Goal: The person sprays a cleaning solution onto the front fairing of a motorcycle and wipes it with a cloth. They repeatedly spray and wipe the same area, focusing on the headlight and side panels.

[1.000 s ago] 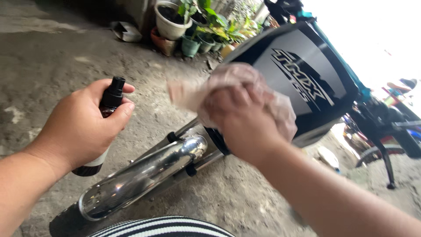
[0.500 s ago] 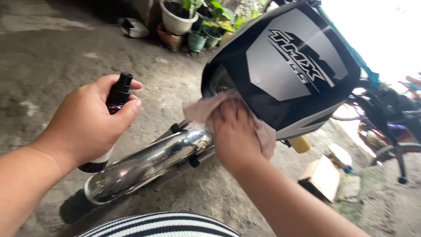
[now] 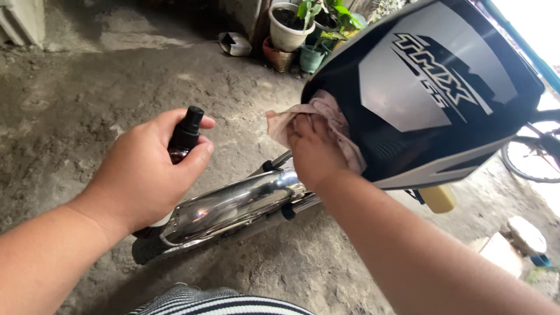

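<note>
My left hand (image 3: pixel 143 175) grips a small dark spray bottle (image 3: pixel 184 137) with a black nozzle, held upright above the chrome fender. My right hand (image 3: pixel 314 153) presses a pinkish cloth (image 3: pixel 332 119) against the lower left edge of a black and grey motorcycle fuel tank (image 3: pixel 426 87). The cloth is bunched under my fingers and one corner sticks out to the left. A shiny chrome fender (image 3: pixel 233 207) runs below both hands, over a dark tyre that is mostly hidden.
Potted plants (image 3: pixel 297 26) stand at the back by a wall. The ground is rough concrete (image 3: pixel 87 105). A yellow part (image 3: pixel 437 198) hangs under the tank. A bicycle wheel (image 3: pixel 531 157) shows at the right edge, and stone blocks (image 3: pixel 513 242) lie at lower right.
My right hand has slid the cloth from the tank's underside up onto its left edge. The view has shifted, and my left hand with the bottle sits closer to the tank.
</note>
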